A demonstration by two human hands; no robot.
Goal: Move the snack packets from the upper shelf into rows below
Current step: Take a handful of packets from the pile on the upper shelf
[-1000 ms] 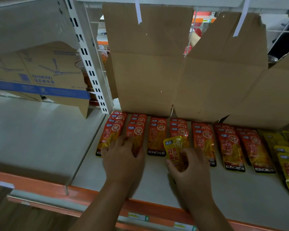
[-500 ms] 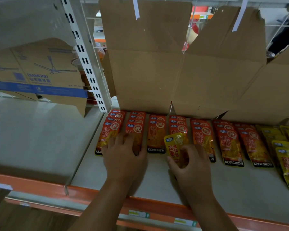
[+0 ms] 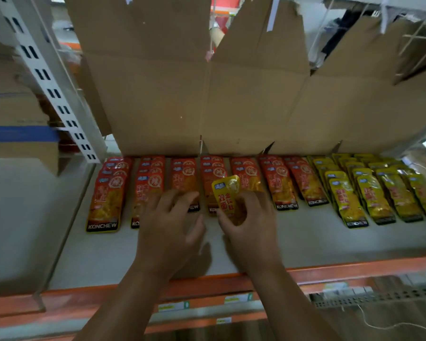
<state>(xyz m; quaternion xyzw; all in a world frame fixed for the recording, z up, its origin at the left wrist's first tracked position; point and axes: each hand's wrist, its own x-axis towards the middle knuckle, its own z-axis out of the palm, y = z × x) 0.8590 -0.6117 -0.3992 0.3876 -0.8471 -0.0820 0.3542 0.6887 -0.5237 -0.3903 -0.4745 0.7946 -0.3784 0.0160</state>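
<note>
1. Here, just right of centre, the right hand (image 3: 251,222) has its thumb and fingers curled round the lower half of a yellow packet (image 3: 228,195). The packet stands tilted, and its top pokes up over the red rows (image 3: 108,200).
2. Just left of centre, the left hand (image 3: 172,225) lies open and holds nothing. Its fingers are spread, with the tips resting on the front ends of red packets.
3. Further out, the red rows run from centre-left to centre-right on the shelf (image 3: 108,254). They overlap like shingles, with the brand strip toward the front. The yellow rows (image 3: 369,190) fill the right of the frame and are laid the same way.
4. Cardboard (image 3: 158,94) lines the back across the upper half. An orange rail (image 3: 354,267) edges the shelf along the bottom.
5. The held packet sits over the wrong colour, so it most likely belongs with the yellow rows on the right.
6. To do this well, lift it clear of the red packets before carrying it right, so that none of them drag along.
7. Lay it flat and face up at the front of a yellow row. Tuck its top over the packet behind and line its brand strip up with its neighbours.
8. The film looks slick, so the left hand could stay pressed on the red rows to keep them square.
</note>
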